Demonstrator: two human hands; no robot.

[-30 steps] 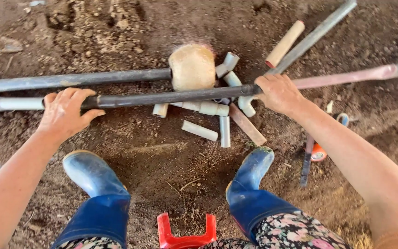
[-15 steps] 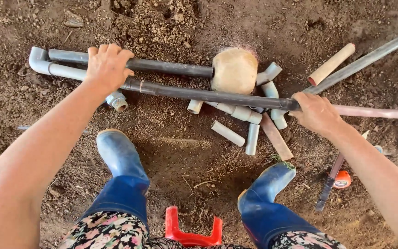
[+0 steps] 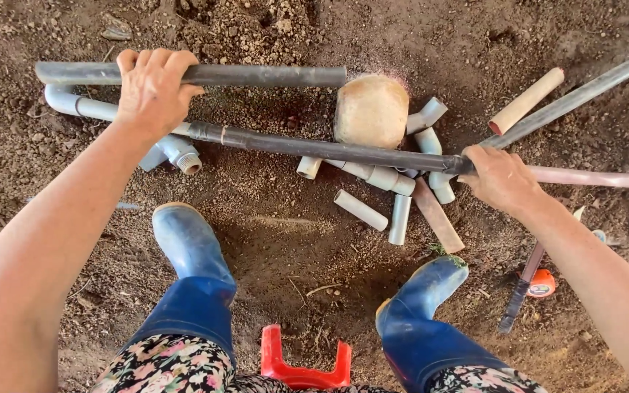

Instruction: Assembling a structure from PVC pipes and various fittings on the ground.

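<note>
Dark pipe gripped at both ends: our left hand clenched at 10 o'clock, right hand clenched at 3. Tan stone just behind it.

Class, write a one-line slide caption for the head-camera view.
Left hand and right hand grip a long dark pipe over short pipe pieces on bare soil.

The left hand gripped the upper dark pipe. The right hand clasped the long dark pipe, which lay across short grey pipe pieces beside a round tan block. Blue boots stood on soil.
</note>
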